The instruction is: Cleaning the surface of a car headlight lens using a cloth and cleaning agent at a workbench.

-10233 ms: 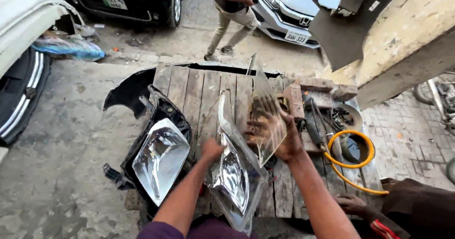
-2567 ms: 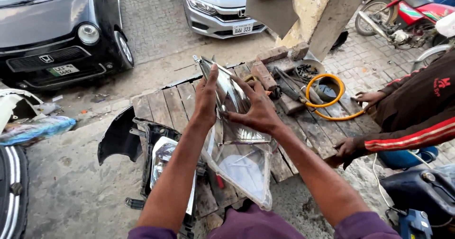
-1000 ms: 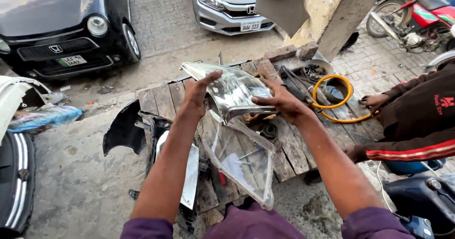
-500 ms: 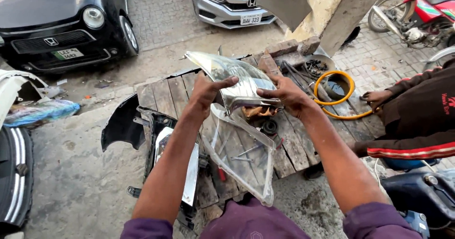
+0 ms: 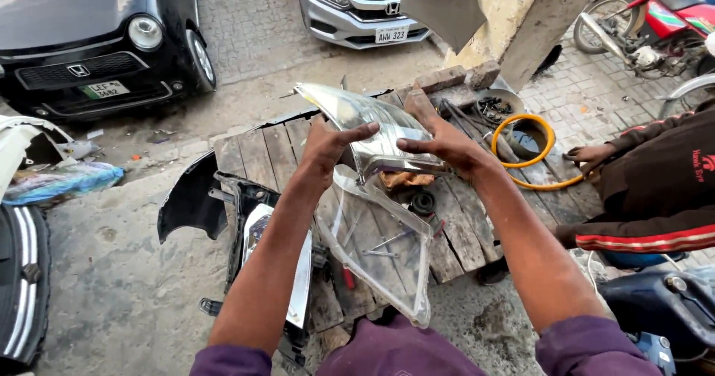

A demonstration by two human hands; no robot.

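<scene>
My left hand [image 5: 328, 146] and my right hand [image 5: 445, 143] both grip a chrome headlight reflector housing [image 5: 372, 126], held flat above a wooden pallet table [image 5: 257, 149]. A clear headlight lens cover [image 5: 380, 242] hangs just under the housing, tilted down toward me; I cannot tell whether it is joined to the housing. A second headlight unit [image 5: 294, 272] in a black casing lies at the pallet's left edge, under my left forearm.
A yellow hose coil [image 5: 540, 156] lies on the pallet's right side. Another person's arm in a dark red-striped sleeve [image 5: 648, 197] rests at the right. A black car [image 5: 97, 33] and a silver car [image 5: 357, 7] are parked beyond. A motorbike [image 5: 655, 18] stands at top right.
I have turned the headlight housing from upright to nearly flat and raised it slightly. The lens cover now hangs below it. My view has shifted a little to the left.
</scene>
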